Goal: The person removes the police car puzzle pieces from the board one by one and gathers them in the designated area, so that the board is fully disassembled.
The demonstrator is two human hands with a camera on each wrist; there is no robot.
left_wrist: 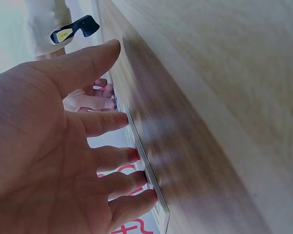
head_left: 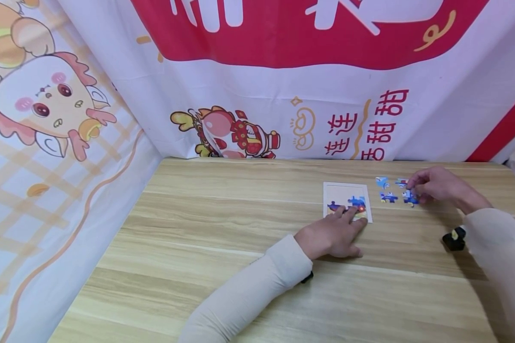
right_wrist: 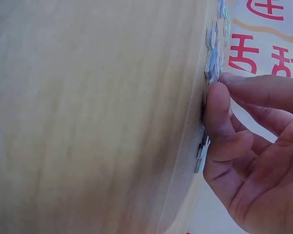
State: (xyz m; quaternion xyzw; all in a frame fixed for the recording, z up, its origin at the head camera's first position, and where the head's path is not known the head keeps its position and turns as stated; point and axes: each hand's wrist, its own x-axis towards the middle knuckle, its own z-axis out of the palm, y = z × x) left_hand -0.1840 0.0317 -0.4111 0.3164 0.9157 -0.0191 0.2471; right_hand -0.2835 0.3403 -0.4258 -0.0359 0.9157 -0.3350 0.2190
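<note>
My left hand (head_left: 336,236) lies with fingers spread over the lower part of a white-framed jigsaw board (head_left: 327,190). In the left wrist view its fingertips (left_wrist: 131,155) press along the board's edge. Some blue and purple pieces (head_left: 357,202) sit in the board beside the fingers. Right of the board, my right hand (head_left: 435,186) pinches a jigsaw piece (right_wrist: 214,73) at its edge between thumb and forefinger, low over the table. Other loose pieces lie about it, such as a light-blue one (head_left: 382,182) and a blue one (head_left: 388,197).
The wooden table (head_left: 223,205) runs back to a white and red printed cloth (head_left: 249,85). Another printed cloth (head_left: 38,200) hangs along the left side. Black wrist devices (head_left: 454,239) show near the sleeves.
</note>
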